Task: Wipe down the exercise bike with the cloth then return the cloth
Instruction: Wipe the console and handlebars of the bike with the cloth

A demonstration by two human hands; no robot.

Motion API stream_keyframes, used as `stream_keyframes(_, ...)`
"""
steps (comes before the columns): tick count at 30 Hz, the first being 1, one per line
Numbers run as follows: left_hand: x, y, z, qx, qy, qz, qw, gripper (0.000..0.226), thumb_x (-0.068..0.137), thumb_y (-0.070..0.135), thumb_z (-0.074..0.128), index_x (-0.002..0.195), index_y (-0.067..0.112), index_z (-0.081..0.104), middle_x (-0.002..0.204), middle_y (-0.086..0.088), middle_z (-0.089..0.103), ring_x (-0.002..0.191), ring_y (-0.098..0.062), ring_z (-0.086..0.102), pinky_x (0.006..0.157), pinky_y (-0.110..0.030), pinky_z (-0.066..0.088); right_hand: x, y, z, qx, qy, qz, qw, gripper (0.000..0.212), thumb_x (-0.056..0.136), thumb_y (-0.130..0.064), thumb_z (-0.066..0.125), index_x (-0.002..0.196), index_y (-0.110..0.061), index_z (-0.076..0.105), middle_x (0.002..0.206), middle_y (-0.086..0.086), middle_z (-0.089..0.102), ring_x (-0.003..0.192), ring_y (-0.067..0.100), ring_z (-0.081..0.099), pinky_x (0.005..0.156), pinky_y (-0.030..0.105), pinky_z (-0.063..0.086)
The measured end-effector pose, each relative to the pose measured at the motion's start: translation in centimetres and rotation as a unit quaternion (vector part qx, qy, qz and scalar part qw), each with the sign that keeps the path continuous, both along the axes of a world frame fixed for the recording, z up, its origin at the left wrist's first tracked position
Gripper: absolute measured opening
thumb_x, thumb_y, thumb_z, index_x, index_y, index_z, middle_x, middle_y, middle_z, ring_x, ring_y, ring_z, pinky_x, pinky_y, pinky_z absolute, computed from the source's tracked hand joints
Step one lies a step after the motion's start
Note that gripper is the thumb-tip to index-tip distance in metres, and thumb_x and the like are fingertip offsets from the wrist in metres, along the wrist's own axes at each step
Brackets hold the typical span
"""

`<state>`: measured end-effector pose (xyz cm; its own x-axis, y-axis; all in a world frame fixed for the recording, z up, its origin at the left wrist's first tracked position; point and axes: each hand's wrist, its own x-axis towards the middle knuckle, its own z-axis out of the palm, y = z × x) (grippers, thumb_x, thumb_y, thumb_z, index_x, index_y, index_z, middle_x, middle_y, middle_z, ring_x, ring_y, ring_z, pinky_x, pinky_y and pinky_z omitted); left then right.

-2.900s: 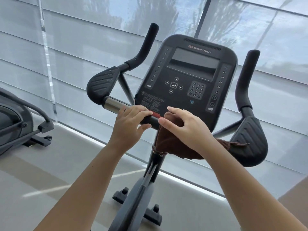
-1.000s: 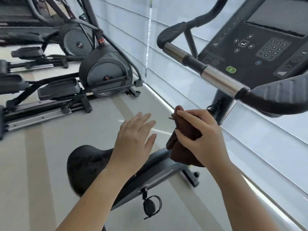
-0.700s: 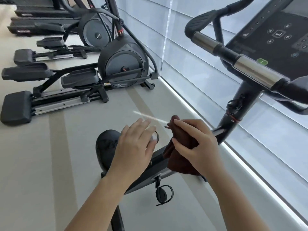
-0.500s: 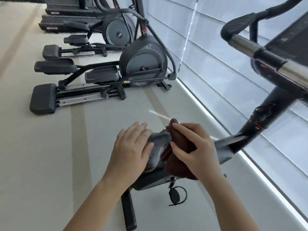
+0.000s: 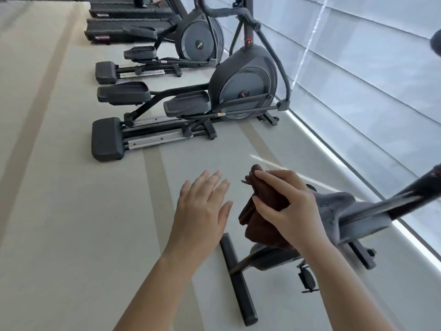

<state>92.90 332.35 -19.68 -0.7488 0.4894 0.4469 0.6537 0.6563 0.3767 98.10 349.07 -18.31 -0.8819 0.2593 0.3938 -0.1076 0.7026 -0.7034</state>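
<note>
A bunched dark brown cloth (image 5: 259,218) is gripped in my right hand (image 5: 284,206), held in the air above the rear of the exercise bike. The bike's grey body (image 5: 353,213) lies low at the right, with its black rear floor bar (image 5: 238,280) and a pedal (image 5: 307,279) below my forearm. My left hand (image 5: 202,211) hovers open just left of the cloth, fingers spread, touching nothing. The seat and most of the handlebars and console are out of view.
Two grey elliptical trainers (image 5: 241,84) stand in a row ahead on the pale floor (image 5: 71,211), with treadmills (image 5: 124,20) behind them. A window wall with translucent blinds (image 5: 372,75) runs along the right.
My view has swung down and left, away from the console and handlebars toward the bike's rear. My left hand has let go of the handlebar and now hovers open. The cloth stays in my right hand.
</note>
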Motion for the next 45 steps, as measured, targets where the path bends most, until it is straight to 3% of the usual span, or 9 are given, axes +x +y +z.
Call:
stream_keyframes(8,-8.1,-2.8,-1.1,0.025,-0.003,0.004,1.000,0.035,0.081,0.013,0.066,0.114,0.004,0.060,0.123,-0.015,0.059,0.118,-0.035,0.051,0.095,-0.059,0.038,-8.2,-3.1,-0.2,0.000,0.003,0.002,1.000,0.044,0.074,-0.011,0.073,0.112,-0.031,0.064,0.107,-0.009,0.059,0.102,0.018,0.056,0.088,0.034,0.047)
stream_keyframes(19,-27.0,5.5,0.2,-0.016,0.063,-0.077,0.995,0.032,0.083,0.019,0.060,0.111,0.005,0.062,0.119,-0.015,0.062,0.114,-0.034,0.054,0.094,-0.056,0.037,-24.1,4.1,-1.0,-0.016,0.046,-0.090,0.995,0.044,0.073,-0.011,0.073,0.111,-0.031,0.064,0.106,-0.012,0.058,0.103,0.016,0.056,0.089,0.035,0.047)
stream_keyframes(24,-33.7,11.5,1.2,-0.025,0.080,-0.143,0.986,0.032,0.084,0.022,0.057,0.112,0.006,0.061,0.121,-0.013,0.061,0.115,-0.031,0.054,0.096,-0.054,0.037,-29.1,8.4,-0.6,-0.012,0.051,-0.141,0.989,0.043,0.073,-0.011,0.074,0.111,-0.028,0.065,0.106,-0.008,0.059,0.099,0.024,0.057,0.085,0.042,0.048)
stream_keyframes(28,-37.1,16.4,1.1,-0.022,0.060,-0.197,0.978,0.035,0.087,0.027,0.047,0.114,0.007,0.060,0.123,-0.013,0.059,0.117,-0.030,0.053,0.096,-0.054,0.037,-30.7,12.0,-0.6,-0.012,0.025,-0.199,0.980,0.043,0.073,-0.013,0.074,0.112,-0.029,0.064,0.106,-0.007,0.059,0.100,0.023,0.056,0.085,0.041,0.048)
stream_keyframes(34,-41.5,25.4,-0.1,-0.004,0.051,-0.306,0.951,0.035,0.079,0.014,0.069,0.112,0.005,0.061,0.120,-0.015,0.060,0.114,-0.033,0.055,0.092,-0.052,0.040,-32.1,17.9,-1.3,-0.017,0.007,-0.320,0.947,0.043,0.073,-0.012,0.074,0.111,-0.028,0.065,0.107,-0.006,0.059,0.102,0.021,0.055,0.089,0.038,0.046)
stream_keyframes(41,-50.1,35.6,-0.3,0.018,0.040,-0.410,0.911,0.036,0.075,0.011,0.071,0.109,0.004,0.062,0.118,-0.016,0.061,0.113,-0.035,0.055,0.090,-0.057,0.042,-39.8,24.9,-0.6,0.002,0.006,-0.422,0.906,0.042,0.073,-0.015,0.074,0.112,-0.029,0.065,0.106,-0.010,0.059,0.101,0.015,0.054,0.090,0.019,0.040)
stream_keyframes(45,-56.3,41.7,1.5,0.037,0.057,-0.465,0.883,0.036,0.075,0.010,0.071,0.109,0.002,0.062,0.117,-0.018,0.061,0.113,-0.036,0.055,0.090,-0.056,0.043,-45.4,29.5,1.6,0.002,-0.003,-0.461,0.887,0.043,0.074,-0.015,0.073,0.113,-0.029,0.064,0.108,-0.008,0.058,0.105,0.015,0.052,0.093,0.022,0.040)
